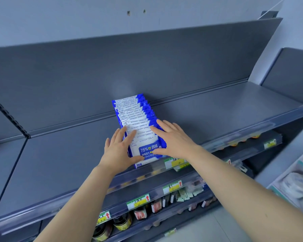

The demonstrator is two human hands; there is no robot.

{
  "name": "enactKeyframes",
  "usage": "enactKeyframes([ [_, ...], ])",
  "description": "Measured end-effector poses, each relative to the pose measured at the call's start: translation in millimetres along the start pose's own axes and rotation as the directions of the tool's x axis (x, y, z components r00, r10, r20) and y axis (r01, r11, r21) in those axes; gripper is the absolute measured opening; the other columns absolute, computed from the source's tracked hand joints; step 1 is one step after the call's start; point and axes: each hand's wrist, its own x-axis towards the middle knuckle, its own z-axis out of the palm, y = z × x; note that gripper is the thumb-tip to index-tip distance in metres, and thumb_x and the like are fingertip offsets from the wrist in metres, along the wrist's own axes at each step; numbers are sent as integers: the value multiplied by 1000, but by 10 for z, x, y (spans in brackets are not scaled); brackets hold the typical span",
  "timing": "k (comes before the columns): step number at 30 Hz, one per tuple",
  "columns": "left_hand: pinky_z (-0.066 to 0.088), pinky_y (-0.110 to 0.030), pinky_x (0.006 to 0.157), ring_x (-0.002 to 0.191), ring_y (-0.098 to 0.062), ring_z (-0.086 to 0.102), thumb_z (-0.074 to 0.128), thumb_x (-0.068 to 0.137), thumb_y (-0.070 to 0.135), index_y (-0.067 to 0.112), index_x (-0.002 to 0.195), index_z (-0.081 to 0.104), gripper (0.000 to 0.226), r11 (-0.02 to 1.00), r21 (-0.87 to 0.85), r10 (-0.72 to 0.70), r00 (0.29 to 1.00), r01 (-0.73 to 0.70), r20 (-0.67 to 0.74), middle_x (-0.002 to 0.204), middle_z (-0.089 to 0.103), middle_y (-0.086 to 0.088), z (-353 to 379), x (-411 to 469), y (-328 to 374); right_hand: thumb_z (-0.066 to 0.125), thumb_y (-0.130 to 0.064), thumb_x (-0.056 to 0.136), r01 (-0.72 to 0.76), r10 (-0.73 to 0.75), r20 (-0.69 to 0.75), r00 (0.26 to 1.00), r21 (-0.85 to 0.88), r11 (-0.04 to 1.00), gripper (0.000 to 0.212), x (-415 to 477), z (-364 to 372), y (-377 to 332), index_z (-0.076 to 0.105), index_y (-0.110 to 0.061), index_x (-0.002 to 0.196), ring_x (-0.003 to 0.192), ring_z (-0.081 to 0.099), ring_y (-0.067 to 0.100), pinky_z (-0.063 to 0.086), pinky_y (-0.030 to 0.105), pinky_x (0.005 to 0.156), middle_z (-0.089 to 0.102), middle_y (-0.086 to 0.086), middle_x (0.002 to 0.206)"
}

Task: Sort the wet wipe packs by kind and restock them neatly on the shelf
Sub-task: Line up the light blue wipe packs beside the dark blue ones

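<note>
Squaring up a row from both sides: left hand point(118, 149) flat against the left edge of the alcohol wipe packs point(135, 119), fingers straight and spread, thumb along the lower edge of the front pack point(147, 145); right hand point(171, 138) mirrored on the right edge, fingers likewise extended, thumb laid across the blue label. Neither curled round anything, only pressing inward, likely to line up the edges and stop the slanted packs from fanning sideways. Standing in single file from the near lip of the top shelf point(59, 163) back to the grey back panel point(112, 67), each leaned on the one behind, all the same blue-and-white kind as far as the printed tops show. Front pack slightly overhanging the clear price rail point(234, 135), so probably wanting a nudge farther in. Below and to the right, yellow-and-green price tags point(175, 162) clipped to the rails, dark jars point(122, 222) on a lower tier, and at the far right edge pale wrapped bundles point(297, 184), too blurred to name. Judged from this alone, one kind shelved and being tidied; no other kind of wipes in sight.
</note>
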Motion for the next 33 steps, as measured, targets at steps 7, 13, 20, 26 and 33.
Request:
enactKeyframes([
  [7, 21, -42, 115, 141, -27, 29, 63, 86, 47, 18, 138, 51, 61, 1000, -8, 17, 982, -19, -188, 150, 39, -6, -159, -251, 560, 53, -41, 95, -8, 31, -245, 969, 95, 995, 59, -594, -234, 52, 38, -14, 145, 143, 24, 21, 15, 32, 116, 30, 6, 155],
  [13, 53, -40, 78, 92, -33, 64, 63, 86, 34, 10, 112, 69, 36, 957, -122, 222, 934, -264, -279, 107, 70, -8, -31, -453, 1584, 60, -26, 92, -167, 211, -444, 871, 138, 976, 40, -1651, -338, 497, 61, -7, 127, 121, 55, 24, 40, 34, 103, 60, 9, 131],
  [20, 54, -35, 66, 78, -28, 64, 50, 84, 40, 13, 98, 70, 37, 713, -259, 645, 754, -651, -121, 88, 70, -4, 473, -795, 3001, 58, -24, 83, -576, 583, -452, 675, 170, 799, 34, -3409, -271, 828, 69, -6, 110, 92, 68, 28, 55, 36, 80, 71, 9, 106],
  [26, 55, -37, 69, 79, -27, 65, 47, 81, 43, 16, 99, 71, 40, 418, -345, 893, 450, -841, -15, 87, 70, -2, 943, -1549, 4251, 64, -24, 77, -881, 843, -433, 318, 194, 432, 30, -5084, -113, 572, 72, -10, 103, 87, 69, 28, 56, 34, 77, 72, 8, 102],
  [33, 43, -31, 83, 98, -18, 56, 50, 93, 40, 24, 118, 62, 31, 37, -465, 997, 65, -885, -45, 104, 64, 4, 1170, -2868, 5470, 66, -21, 82, -969, 887, -455, -78, 245, 40, 27, -6811, -50, -21, 72, -10, 105, 86, 69, 28, 57, 38, 78, 73, 6, 102],
])
